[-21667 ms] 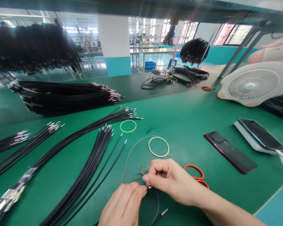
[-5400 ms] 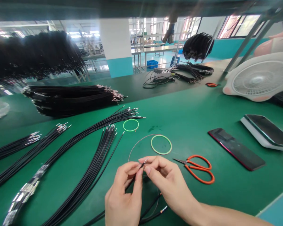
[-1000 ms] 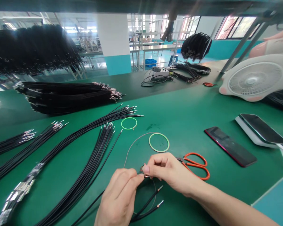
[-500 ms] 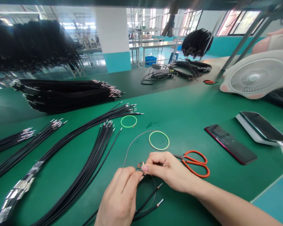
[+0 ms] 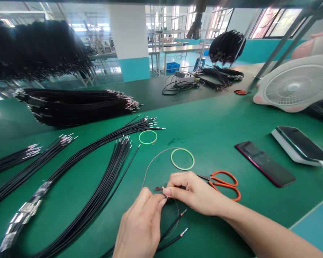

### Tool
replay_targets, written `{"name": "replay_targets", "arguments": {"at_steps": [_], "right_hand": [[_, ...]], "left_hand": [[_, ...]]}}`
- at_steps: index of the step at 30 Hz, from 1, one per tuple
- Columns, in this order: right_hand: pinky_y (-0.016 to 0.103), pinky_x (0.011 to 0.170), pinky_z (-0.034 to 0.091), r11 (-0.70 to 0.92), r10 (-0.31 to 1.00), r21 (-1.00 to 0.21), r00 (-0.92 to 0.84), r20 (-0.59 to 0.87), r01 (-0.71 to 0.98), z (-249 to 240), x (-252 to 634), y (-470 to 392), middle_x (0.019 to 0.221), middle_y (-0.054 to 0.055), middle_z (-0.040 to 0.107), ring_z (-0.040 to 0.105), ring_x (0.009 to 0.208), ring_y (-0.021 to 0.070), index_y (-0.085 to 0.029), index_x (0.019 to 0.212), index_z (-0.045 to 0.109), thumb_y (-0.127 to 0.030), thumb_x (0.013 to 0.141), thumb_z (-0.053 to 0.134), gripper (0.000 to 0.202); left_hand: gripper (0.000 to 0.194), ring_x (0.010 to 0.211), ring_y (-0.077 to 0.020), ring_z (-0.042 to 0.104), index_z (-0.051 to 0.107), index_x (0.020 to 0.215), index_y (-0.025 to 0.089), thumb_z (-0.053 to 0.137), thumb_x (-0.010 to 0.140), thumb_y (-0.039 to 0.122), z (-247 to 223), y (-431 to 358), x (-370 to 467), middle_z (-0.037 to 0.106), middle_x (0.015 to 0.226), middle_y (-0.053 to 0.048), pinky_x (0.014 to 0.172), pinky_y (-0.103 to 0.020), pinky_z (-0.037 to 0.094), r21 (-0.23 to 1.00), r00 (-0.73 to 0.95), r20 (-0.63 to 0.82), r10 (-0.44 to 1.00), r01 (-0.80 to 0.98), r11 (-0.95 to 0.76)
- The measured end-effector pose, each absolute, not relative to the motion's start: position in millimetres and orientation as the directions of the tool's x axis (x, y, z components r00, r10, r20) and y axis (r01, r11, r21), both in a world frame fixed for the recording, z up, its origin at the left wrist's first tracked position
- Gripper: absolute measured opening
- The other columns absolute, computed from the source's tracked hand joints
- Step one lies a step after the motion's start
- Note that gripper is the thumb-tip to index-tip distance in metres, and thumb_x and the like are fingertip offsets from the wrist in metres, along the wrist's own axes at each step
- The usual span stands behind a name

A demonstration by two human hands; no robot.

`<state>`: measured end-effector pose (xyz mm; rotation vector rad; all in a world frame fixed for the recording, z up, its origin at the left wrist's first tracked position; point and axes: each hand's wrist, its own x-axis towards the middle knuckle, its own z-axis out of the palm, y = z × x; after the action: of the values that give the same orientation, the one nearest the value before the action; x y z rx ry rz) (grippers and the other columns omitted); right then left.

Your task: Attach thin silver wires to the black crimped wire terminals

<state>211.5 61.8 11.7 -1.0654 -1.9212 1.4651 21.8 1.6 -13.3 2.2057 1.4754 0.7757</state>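
Observation:
My left hand (image 5: 140, 222) is closed in a pinch on a black cable, whose end is mostly covered by the fingers. Against those fingertips, my right hand (image 5: 195, 193) pinches a thin copper-coloured strip (image 5: 158, 189) that sticks out to the left of the thumb. A thin wire (image 5: 148, 167) curves from a green ring (image 5: 182, 169) down behind the left hand, and a loop of it shows below the right hand. Two black cable ends (image 5: 181, 233) with bared tips poke out beneath the hands. Red-handled scissors (image 5: 223, 185) lie just beyond the right wrist.
Bundles of black cables (image 5: 97, 186) spread over the green table at left, with a thick bundle (image 5: 78, 107) behind. A second green ring (image 5: 148, 137) lies near the cable tips. At right are a phone (image 5: 265, 163), another device (image 5: 304, 145) and a white fan (image 5: 296, 86).
The copper-coloured strip, curled up before, now lies flatter and points left. Both hands stay pinched together with only slight finger movement. The whole view has shifted a little.

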Motion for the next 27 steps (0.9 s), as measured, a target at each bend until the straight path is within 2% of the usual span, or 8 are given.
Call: {"name": "replay_targets", "arguments": {"at_steps": [6,10,12,14,16,20,23,27], "right_hand": [[0.023,0.062,0.04,0.374,0.775,-0.851,-0.628,0.068,0.37,2.5,211.5,64.1,0.073,0.002,0.059,0.053,0.067,0.0129,-0.016,0.076,0.062,-0.029,0.094,0.051,0.025],[0.025,0.069,0.042,0.481,0.756,-0.79,-0.637,0.153,0.381,0.6,211.0,67.8,0.076,0.004,0.061,0.056,0.074,0.0149,-0.016,0.078,0.062,-0.029,0.097,0.047,0.027],[0.025,0.068,0.043,0.469,0.768,-0.78,-0.627,0.129,0.414,6.4,214.1,70.4,0.076,0.004,0.061,0.056,0.073,0.015,-0.016,0.08,0.063,-0.034,0.099,0.041,0.034],[0.025,0.067,0.042,0.431,0.804,-0.773,-0.587,0.095,0.465,14.5,218.9,71.8,0.076,0.003,0.061,0.055,0.071,0.0146,-0.016,0.081,0.064,-0.038,0.1,0.037,0.039],[0.025,0.066,0.042,0.394,0.835,-0.767,-0.545,0.069,0.506,21.7,223.3,71.1,0.077,0.003,0.061,0.056,0.07,0.0144,-0.017,0.081,0.064,-0.039,0.099,0.039,0.038],[0.024,0.067,0.043,0.353,0.838,-0.795,-0.544,0.035,0.493,26.7,226.1,66.2,0.082,0.003,0.065,0.058,0.074,0.0148,-0.017,0.087,0.067,-0.036,0.095,0.049,0.027],[0.024,0.065,0.044,0.325,0.842,-0.821,-0.539,0.025,0.47,23.4,224.2,64.2,0.082,0.003,0.067,0.058,0.072,0.0144,-0.018,0.089,0.069,-0.032,0.091,0.056,0.019],[0.022,0.059,0.041,0.307,0.85,-0.836,-0.526,0.025,0.455,17.3,221.4,63.5,0.07,0.001,0.063,0.053,0.062,0.0121,-0.016,0.077,0.067,-0.029,0.087,0.06,0.018]], "left_hand": [[0.028,0.068,-0.014,0.057,0.066,0.084,0.022,0.041,0.095,0.029,-9.2,9.0,25.7,0.054,0.08,-0.001,0.065,-0.026,0.042,0.717,0.233,0.068,0.97,0.664,-0.21],[0.023,0.063,-0.013,0.049,0.07,0.076,0.019,0.058,0.086,0.036,-8.4,20.2,26.5,0.054,0.071,0.0,0.059,-0.025,0.036,0.885,0.112,-0.162,0.98,0.456,0.095],[0.022,0.062,-0.0123,0.049,0.07,0.075,0.016,0.065,0.08,0.037,-10.0,25.2,25.6,0.058,0.07,-0.001,0.058,-0.024,0.037,0.928,0.11,-0.258,0.96,0.303,0.215],[0.025,0.063,-0.0117,0.052,0.07,0.078,0.014,0.068,0.077,0.039,-11.1,28.2,24.7,0.063,0.071,-0.002,0.059,-0.022,0.039,0.94,0.134,-0.291,0.947,0.225,0.257],[0.028,0.056,-0.0089,0.049,0.07,0.081,0.013,0.069,0.075,0.04,-10.9,28.9,24.3,0.063,0.067,-0.001,0.053,-0.02,0.038,0.941,0.145,-0.302,0.942,0.2,0.271],[0.031,0.043,-0.0048,0.04,0.069,0.083,0.012,0.071,0.073,0.042,-8.6,28.4,25.0,0.052,0.054,0.005,0.041,-0.016,0.028,0.936,0.131,-0.328,0.936,0.178,0.303],[0.032,0.042,-0.0051,0.042,0.068,0.082,0.012,0.072,0.072,0.042,-7.4,29.6,26.5,0.052,0.052,0.005,0.04,-0.016,0.032,0.933,0.129,-0.34,0.932,0.167,0.318],[0.032,0.042,-0.005,0.043,0.069,0.082,0.012,0.074,0.07,0.041,-5.0,30.8,29.1,0.054,0.054,0.005,0.04,-0.016,0.034,0.937,0.147,-0.34,0.929,0.137,0.321]]}}
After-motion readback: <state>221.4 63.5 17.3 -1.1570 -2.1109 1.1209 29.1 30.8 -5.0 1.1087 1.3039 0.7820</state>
